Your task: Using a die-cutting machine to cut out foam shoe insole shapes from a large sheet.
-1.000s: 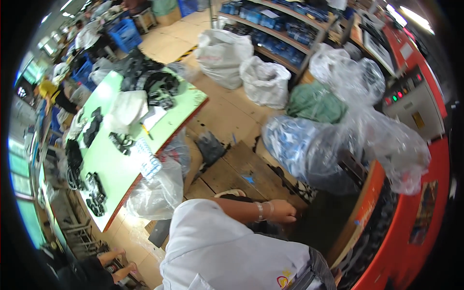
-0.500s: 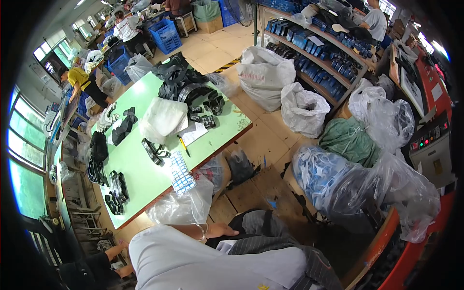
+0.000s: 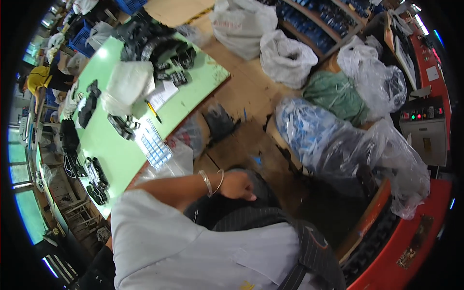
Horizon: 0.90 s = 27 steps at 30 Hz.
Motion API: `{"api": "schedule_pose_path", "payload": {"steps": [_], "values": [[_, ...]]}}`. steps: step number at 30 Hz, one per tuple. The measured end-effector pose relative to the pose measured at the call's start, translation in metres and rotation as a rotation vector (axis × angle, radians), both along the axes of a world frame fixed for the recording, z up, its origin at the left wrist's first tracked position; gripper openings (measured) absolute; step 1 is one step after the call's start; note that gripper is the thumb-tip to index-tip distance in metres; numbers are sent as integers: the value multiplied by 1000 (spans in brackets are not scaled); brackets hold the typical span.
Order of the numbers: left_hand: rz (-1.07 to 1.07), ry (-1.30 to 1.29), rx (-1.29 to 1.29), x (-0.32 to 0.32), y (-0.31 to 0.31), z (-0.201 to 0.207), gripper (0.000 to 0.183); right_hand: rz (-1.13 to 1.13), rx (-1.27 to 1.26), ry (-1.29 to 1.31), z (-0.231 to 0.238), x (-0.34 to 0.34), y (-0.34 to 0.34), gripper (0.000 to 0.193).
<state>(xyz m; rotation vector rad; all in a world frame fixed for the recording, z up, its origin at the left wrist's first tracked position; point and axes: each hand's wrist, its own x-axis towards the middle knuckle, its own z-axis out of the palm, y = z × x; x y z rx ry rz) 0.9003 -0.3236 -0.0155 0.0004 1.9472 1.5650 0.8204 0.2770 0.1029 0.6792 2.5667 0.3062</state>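
Note:
My left hand (image 3: 239, 185), with bracelets at the wrist, is above my lap, over dark cloth and a pinstriped apron (image 3: 251, 215). Its back faces up; the fingers curl under, and anything inside them is hidden. My right hand is out of view. Nearest the left forearm is the corner of a green table (image 3: 112, 153). On it lie a blue-and-white gridded sheet (image 3: 153, 144) at the edge, a yellow-black pen (image 3: 153, 111), a paper (image 3: 162, 94), a folded white plastic bag (image 3: 128, 84) and black sandals (image 3: 122, 126).
Black straps (image 3: 142, 36) are heaped at the table's far end. White sacks (image 3: 287, 58), a green sack (image 3: 336, 96) and a clear bag of blue-white pieces (image 3: 309, 133) stand to the right. A red machine (image 3: 415, 232) and a control box (image 3: 424, 135) flank me.
My view has shifted, so the table and sacks sit higher and further left. My left hand has come up and to the right from my lap, its fingers now curled more.

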Motion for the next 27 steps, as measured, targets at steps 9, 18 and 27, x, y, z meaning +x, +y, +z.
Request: {"api": "schedule_pose_path", "payload": {"steps": [9,18,27], "values": [[-173,124,152,-41,15,-39,37,111,5,104,-37,0,34,75],[475,-277,470,59,-10,-97,50,130,46,-102,-54,4,-10,71],[1287,-1289,921,209,24,-72,57,206,-23,-266,-86,21,-63,67]]}}
